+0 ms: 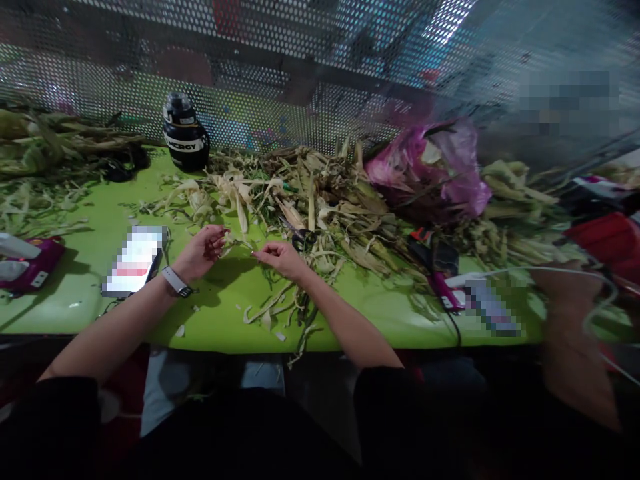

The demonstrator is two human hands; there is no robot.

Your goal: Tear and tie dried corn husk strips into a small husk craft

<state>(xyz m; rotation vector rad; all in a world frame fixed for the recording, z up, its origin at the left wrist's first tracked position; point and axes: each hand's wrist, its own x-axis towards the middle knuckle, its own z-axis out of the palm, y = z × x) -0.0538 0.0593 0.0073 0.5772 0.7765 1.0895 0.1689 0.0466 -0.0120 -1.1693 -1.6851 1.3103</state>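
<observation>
Between my two hands runs a small pale piece of corn husk (241, 243), above the green tabletop. My left hand (206, 251), with a light watch band on the wrist, has its fingers curled and pinched on the left end of this piece. Thumb and forefinger of my right hand (281, 259) close on its right end. Behind the hands lies a heap of dried corn husks (313, 193), some pale, some brown. Thin husk strips (273, 310) are scattered in front of my right hand.
A black jug (186, 140) stands by the perforated metal panel (280, 60). Left of my arm lies a lit phone (134, 260); farther left is a purple device (43, 267). A pink plastic bag (435, 173) sits at the heap's right. Another person's arm (573, 333) rests at the right.
</observation>
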